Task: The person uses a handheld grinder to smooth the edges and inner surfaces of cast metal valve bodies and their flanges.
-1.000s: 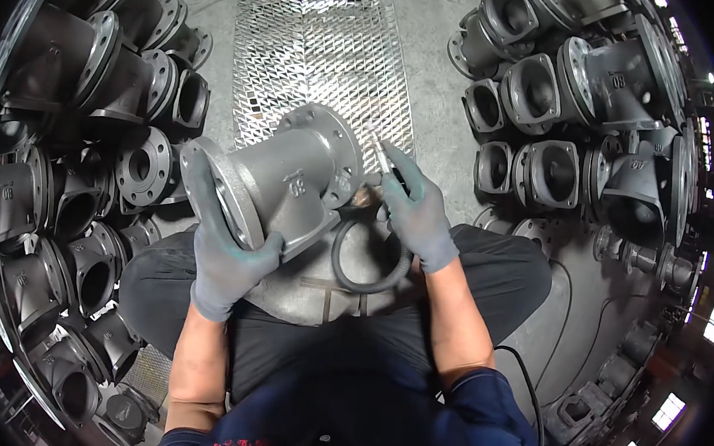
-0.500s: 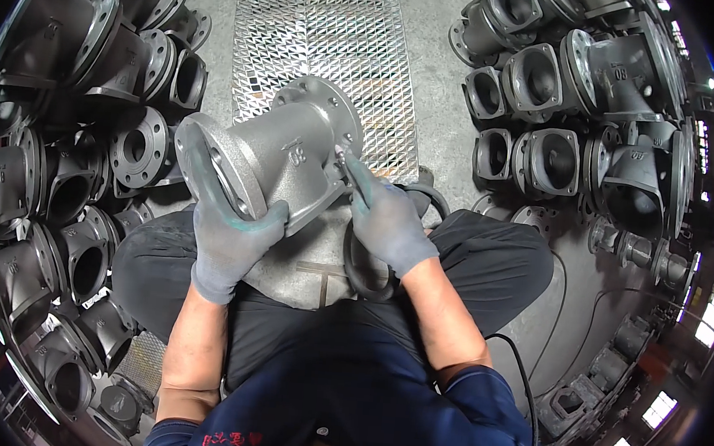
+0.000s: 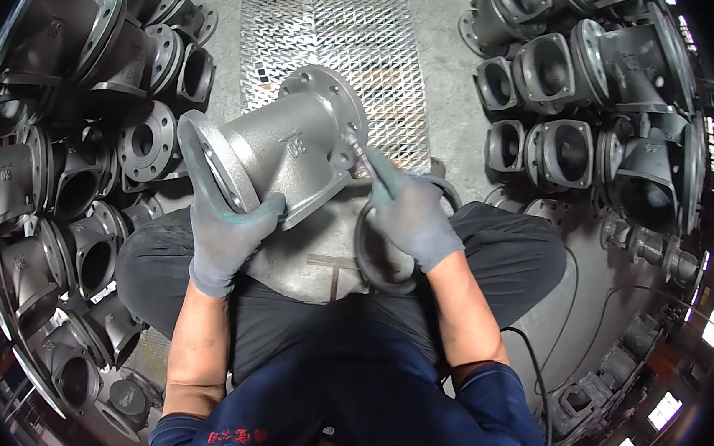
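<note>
A grey cast-metal valve body (image 3: 283, 146) with round flanges at both ends is tilted in front of me, above my lap. My gloved left hand (image 3: 230, 234) grips its near-left flange, fingers along the flange face and thumb against the body. In my gloved right hand (image 3: 415, 215) is a slim rod-like tool (image 3: 361, 149), its tip close to the right edge of the far flange. Whether the tip touches the metal I cannot tell. Most of the tool is hidden by the fingers. Both gloves are grey with greenish finger parts.
Similar castings are stacked on my left (image 3: 84, 176) and on my right (image 3: 564, 151). A patterned metal plate (image 3: 339, 20) lies on the floor ahead. A thick dark hose (image 3: 363, 253) loops beside my right hand, and a thin black cable (image 3: 534, 367) runs past my right arm.
My right hand and the tool have shifted slightly right, away from the casting. The casting has tilted a little, while my left hand keeps its hold. The view has shifted slightly.
</note>
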